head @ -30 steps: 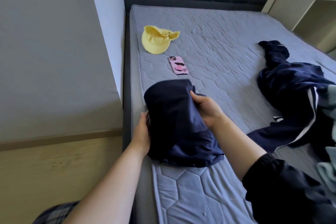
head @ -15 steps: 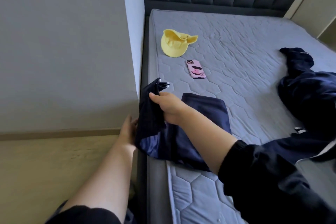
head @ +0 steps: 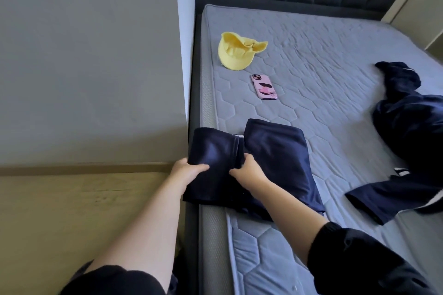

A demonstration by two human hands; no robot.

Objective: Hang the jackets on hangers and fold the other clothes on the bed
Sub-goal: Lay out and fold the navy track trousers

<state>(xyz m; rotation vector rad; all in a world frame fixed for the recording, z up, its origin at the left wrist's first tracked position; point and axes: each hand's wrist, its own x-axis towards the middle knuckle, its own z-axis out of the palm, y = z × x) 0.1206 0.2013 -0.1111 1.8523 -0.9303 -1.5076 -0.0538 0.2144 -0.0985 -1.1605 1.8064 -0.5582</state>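
Scene: a head-camera view down onto a bed (head: pixel 323 60) with a bare grey quilted mattress, pushed against a wall on its left.
Garment: a navy folded garment (head: pixel 271 158), probably trousers or shorts, lies at the mattress's near left corner.
Left hand (head: pixel 185 171): clenched on the garment's left flap, which overhangs the bed edge.
Right hand (head: pixel 248 171): pinching the same flap at its inner edge, beside the centre crease.
Orientation: the garment's long axis runs from the near edge toward the headboard, tilted slightly right; a pale label shows at the far end.
Risk: the slick cloth sits right at the edge, so a loose pull could slide it into the gap by the wall or undo the fold.
Nearby: a yellow hat (head: pixel 237 54) and a pink phone (head: pixel 264 86) lie farther up; a crumpled navy jacket (head: pixel 412 132) waits well apart on the right.
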